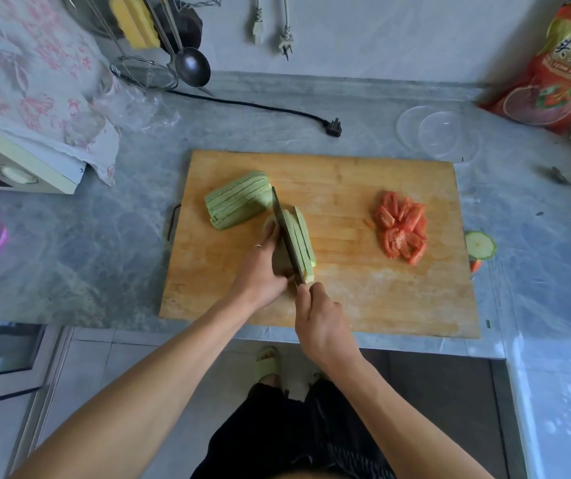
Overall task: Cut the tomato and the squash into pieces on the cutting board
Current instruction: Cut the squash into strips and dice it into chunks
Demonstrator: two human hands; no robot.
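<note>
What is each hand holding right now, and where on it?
The right hand grips the knife by its handle, which the fist hides. The left hand holds the uncut squash piece from its left side.

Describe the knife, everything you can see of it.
The knife has a long, dark, straight blade seen nearly edge-on, pointing away from the person. Its handle is hidden inside the right hand, which grips it. The blade stands upright in the squash piece on the wooden cutting board, with cut slices leaning at its right side. The left hand holds the uncut part at its left, fingers close to the blade.
</note>
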